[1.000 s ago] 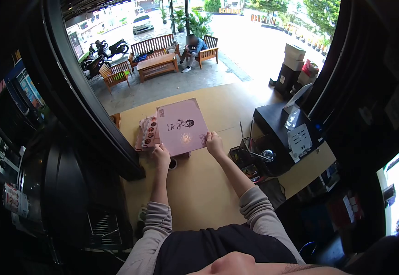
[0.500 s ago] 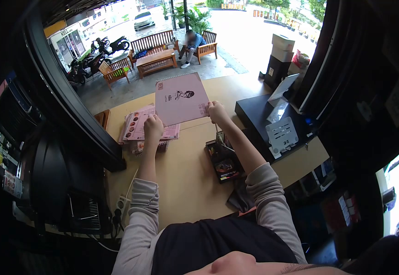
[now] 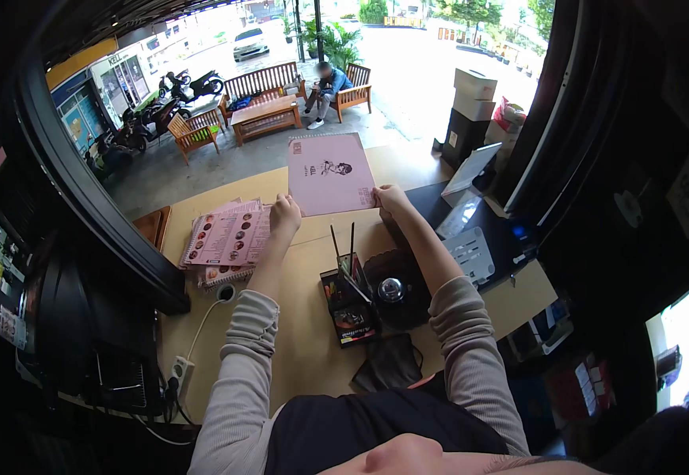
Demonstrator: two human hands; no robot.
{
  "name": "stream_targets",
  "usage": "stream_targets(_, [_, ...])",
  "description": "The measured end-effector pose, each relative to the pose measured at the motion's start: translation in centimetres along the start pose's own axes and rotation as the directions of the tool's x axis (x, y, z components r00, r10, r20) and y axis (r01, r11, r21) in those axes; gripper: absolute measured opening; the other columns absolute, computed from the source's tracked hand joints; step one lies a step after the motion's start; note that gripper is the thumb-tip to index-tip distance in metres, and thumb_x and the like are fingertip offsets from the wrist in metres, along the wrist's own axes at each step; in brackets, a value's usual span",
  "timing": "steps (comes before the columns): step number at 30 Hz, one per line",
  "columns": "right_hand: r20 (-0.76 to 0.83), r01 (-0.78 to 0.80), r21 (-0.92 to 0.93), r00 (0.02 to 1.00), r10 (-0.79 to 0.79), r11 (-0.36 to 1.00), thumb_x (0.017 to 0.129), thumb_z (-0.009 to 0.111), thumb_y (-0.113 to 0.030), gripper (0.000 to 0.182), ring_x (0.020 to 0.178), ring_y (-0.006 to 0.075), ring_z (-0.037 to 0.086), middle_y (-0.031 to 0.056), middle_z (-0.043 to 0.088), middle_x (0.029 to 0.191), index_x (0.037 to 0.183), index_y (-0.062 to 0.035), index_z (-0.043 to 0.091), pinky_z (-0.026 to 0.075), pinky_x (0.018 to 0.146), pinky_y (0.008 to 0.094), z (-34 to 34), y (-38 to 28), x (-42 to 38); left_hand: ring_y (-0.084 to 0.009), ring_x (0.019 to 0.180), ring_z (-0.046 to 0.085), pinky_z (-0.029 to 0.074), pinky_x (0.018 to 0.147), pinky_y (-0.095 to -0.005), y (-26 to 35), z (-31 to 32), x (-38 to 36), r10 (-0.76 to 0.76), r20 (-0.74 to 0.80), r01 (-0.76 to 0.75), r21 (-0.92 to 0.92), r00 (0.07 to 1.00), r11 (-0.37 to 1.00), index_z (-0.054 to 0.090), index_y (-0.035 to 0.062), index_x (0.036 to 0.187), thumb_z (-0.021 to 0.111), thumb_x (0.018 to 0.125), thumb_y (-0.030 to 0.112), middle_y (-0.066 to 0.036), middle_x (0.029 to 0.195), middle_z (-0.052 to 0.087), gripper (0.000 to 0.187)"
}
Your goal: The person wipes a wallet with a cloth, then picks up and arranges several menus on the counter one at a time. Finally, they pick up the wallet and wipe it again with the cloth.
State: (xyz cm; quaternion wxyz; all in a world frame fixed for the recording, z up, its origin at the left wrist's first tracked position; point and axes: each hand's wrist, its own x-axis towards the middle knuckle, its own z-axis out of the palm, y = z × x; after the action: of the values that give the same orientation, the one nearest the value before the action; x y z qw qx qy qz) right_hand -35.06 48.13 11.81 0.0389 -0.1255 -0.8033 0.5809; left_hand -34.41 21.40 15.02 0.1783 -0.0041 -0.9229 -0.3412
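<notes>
Pink menu (image 3: 330, 174) held up above the counter (image 3: 313, 332), gripped at both lower corners. Left hand (image 3: 285, 215) fingers clamped on left corner; right hand (image 3: 392, 200) pinching right corner. Menu stack (image 3: 230, 237) lies on counter, left of left hand. Pen holder (image 3: 348, 305) and bell (image 3: 392, 289) sit between forearms.

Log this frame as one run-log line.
left hand: grips pink menu booklet | right hand: grips same booklet | booklet: lifted above counter | menu stack: on counter
</notes>
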Motion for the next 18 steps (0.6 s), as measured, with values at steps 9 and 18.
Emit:
stream_targets(9, [-0.093,-0.147,-0.335,0.988,0.122,0.931,0.078,0.059,-0.026,0.028,0.052,0.0170,0.055,0.0109,0.060,0.064,0.078,0.0019,0.062,0.044,0.049,0.0319,0.5,1.5,4.7,-0.0394,0.083,0.056,0.045,0.073,-0.0439,-3.3,8.1,3.0,-0.066,0.043,0.067,-0.028,0.997,0.997,0.049,-0.0055,0.093,0.032,0.087,0.022,-0.028,0.087,0.057,0.033])
stream_targets(18, [-0.067,-0.223,-0.467,0.974,0.216,0.856,0.069,0.057,-0.009,0.014,0.054,0.0265,0.062,0.0187,0.061,0.067,0.069,0.0044,0.062,0.050,0.050,0.0322,2.3,1.7,4.7,-0.0402,0.073,0.056,0.044,0.066,-0.0459,-7.6,14.6,2.6,-0.027,-0.124,0.025,-0.015,0.992,1.000,0.048,-0.0044,0.081,0.036,0.085,0.015,-0.027,0.075,0.056,0.023])
